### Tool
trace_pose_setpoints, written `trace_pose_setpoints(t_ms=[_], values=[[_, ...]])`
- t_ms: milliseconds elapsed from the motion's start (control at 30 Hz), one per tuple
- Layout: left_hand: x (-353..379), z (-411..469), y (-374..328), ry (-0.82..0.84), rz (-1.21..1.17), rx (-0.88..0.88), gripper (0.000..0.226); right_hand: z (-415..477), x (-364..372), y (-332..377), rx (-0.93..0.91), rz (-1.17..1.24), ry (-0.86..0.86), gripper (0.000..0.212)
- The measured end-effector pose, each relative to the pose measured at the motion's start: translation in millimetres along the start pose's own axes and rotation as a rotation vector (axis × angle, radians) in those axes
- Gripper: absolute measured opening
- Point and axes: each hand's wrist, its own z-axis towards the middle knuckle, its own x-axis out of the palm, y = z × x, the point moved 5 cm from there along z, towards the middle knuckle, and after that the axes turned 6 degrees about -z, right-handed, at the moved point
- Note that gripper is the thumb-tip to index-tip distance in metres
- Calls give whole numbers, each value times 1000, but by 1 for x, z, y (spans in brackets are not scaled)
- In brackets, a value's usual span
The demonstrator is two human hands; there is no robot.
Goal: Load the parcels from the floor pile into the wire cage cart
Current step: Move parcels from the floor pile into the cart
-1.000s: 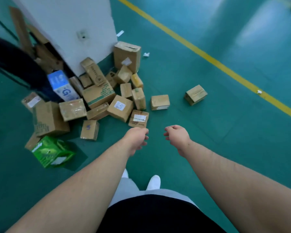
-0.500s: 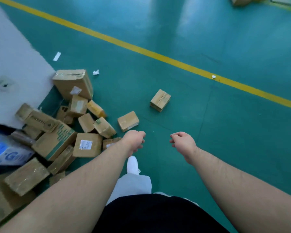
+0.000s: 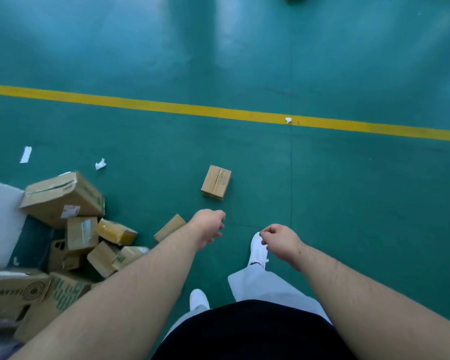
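A pile of brown cardboard parcels lies on the green floor at the lower left. One small parcel sits alone on the floor, just ahead of my hands. Another small parcel lies partly behind my left forearm. My left hand hangs in the air below the lone parcel, fingers loosely curled, holding nothing. My right hand hovers beside it with loosely curled fingers, also holding nothing. No wire cage cart is in view.
A yellow line crosses the green floor ahead. A white block stands at the left edge beside the pile. Paper scraps lie on the floor. My white shoes are below my hands.
My view has swung right, so the pile has slid to the lower left and the lone parcel is now ahead. Both hands stay free and loosely curled.
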Motion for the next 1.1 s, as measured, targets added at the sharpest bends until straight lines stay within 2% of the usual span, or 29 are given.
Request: trace_pose_setpoints(t_ms=[200,300,400,600,733,833,1100], values=[[13,31,-86,-91,-48,30,29,93,-91,30,-44,-326,92,25],[4,42,-118,-171,-126,57,26,131,-130,71,-122,-525,99,21],[-3,51,-127,-215,-259,25,24,159,-149,117,-195,-618,115,20],[-29,82,-112,-285,-469,-95,24,202,-125,183,-273,-754,247,32],[-40,119,-99,-285,-519,-210,21,229,-96,193,-272,-842,371,35],[-47,154,-107,-249,-504,-273,22,251,-91,203,-254,-865,390,33],[-58,271,-174,-179,-487,-192,24,351,-95,231,-178,-887,390,33]])
